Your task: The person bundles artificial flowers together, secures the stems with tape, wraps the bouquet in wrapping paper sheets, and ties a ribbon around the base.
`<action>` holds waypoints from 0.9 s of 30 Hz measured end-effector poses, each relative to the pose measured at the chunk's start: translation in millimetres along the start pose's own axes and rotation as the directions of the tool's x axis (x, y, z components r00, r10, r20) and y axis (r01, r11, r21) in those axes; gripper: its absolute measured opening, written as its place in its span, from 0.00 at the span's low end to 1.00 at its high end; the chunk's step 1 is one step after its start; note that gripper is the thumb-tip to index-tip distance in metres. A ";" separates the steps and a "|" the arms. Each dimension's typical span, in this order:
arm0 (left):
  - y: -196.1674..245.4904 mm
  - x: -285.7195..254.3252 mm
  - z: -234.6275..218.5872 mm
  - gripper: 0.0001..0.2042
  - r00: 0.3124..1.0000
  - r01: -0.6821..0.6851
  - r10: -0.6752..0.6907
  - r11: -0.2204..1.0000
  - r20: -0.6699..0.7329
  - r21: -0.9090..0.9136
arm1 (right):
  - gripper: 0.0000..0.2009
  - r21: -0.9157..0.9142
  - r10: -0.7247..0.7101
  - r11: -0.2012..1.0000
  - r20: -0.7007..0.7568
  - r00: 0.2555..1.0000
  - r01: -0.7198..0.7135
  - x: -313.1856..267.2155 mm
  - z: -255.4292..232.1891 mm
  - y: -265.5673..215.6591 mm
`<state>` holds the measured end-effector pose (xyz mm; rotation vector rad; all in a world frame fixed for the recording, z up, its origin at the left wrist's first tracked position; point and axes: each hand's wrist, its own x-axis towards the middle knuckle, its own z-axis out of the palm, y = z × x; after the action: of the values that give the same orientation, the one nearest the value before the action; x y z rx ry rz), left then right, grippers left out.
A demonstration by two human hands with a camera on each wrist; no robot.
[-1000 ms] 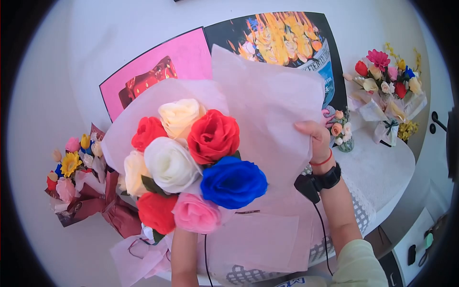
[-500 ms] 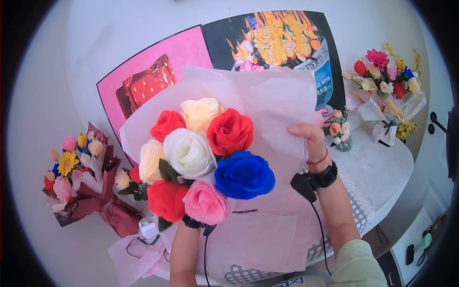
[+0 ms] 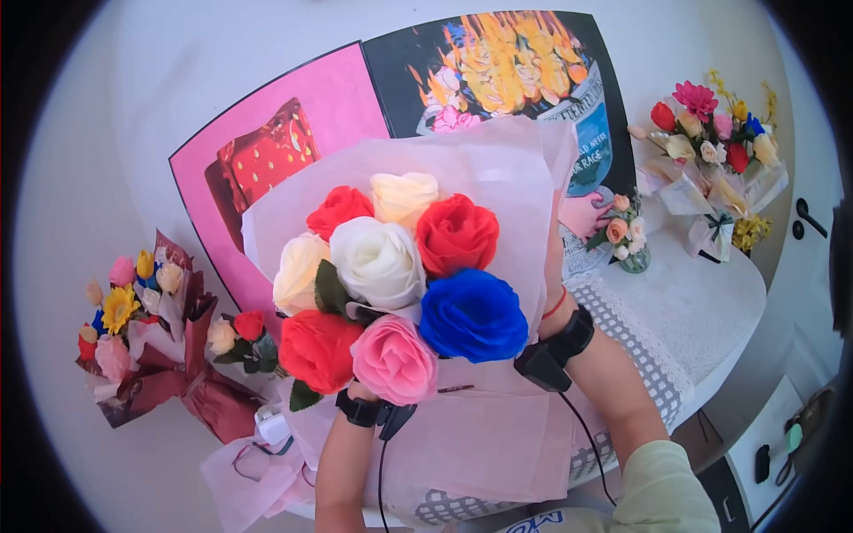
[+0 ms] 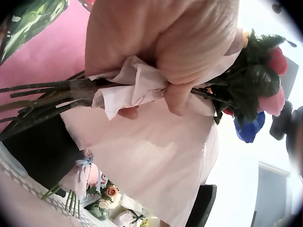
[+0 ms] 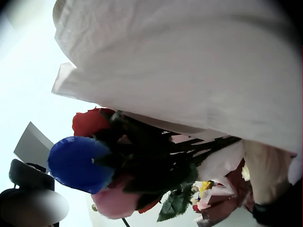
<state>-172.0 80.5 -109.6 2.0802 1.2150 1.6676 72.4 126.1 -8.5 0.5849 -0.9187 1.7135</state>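
Note:
My left hand (image 4: 163,40) grips the stems (image 4: 47,94) of a rose bouquet, its fingers curled round a crumpled paper wrap. The blooms face up in the head view: a white rose (image 3: 378,264) in the middle, with red, cream, pink and blue roses around it. Behind them spreads a sheet of pale pink wrapping paper (image 3: 506,160), curving up along the back and right side. My right hand (image 3: 555,244) is at the paper's right edge, mostly hidden behind it, so I cannot tell how its fingers lie. In the right wrist view the paper overhangs the blue rose (image 5: 78,163).
More pink sheets (image 3: 489,444) lie on the table in front. A maroon-wrapped bouquet (image 3: 209,395) and loose roses (image 3: 249,326) are at the left. A small glass vase (image 3: 635,259) and another wrapped bouquet (image 3: 711,169) stand at the right. Two pictures (image 3: 275,151) lean at the back.
The bouquet has moved right, toward the paper's right side. My right hand, earlier with its thumb in front of the paper, has gone behind it, and the paper's right side has drawn in toward the roses.

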 end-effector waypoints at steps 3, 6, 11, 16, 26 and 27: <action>2.7 -3.5 -7.5 0.14 1.000 0.009 -0.009 1.000 0.020 -0.021 | 0.29 -0.111 -0.030 0.993 0.015 0.999 0.031 -8.0 1.6 4.8; 6.0 -11.8 -3.5 0.14 0.999 0.022 -0.020 0.999 0.043 -0.039 | 0.28 -0.222 -0.083 0.970 0.067 0.994 0.096 -18.3 2.4 3.9; 12.0 -17.6 -5.8 0.14 0.995 0.046 -0.039 0.997 0.092 -0.069 | 0.25 -0.274 -0.093 0.955 0.088 0.992 0.113 -29.0 1.1 0.8; 17.5 -26.0 -7.8 0.15 0.990 0.064 -0.051 0.993 0.129 -0.099 | 0.23 -0.328 -0.092 0.936 0.119 0.989 0.127 -29.2 8.0 12.8; 33.6 -21.7 -6.7 0.15 0.980 0.108 -0.079 0.982 0.184 -0.155 | 0.19 -0.426 -0.066 0.893 0.186 0.980 0.141 -39.6 11.5 15.4; 35.7 -22.0 -5.2 0.15 0.978 0.120 -0.089 0.980 0.191 -0.159 | 0.18 -0.434 -0.062 0.890 0.186 0.981 0.139 -33.7 15.9 23.9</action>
<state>-160.5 40.6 -101.5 1.9803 1.0661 1.4433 59.9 90.5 -31.7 0.4612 -1.3312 1.3108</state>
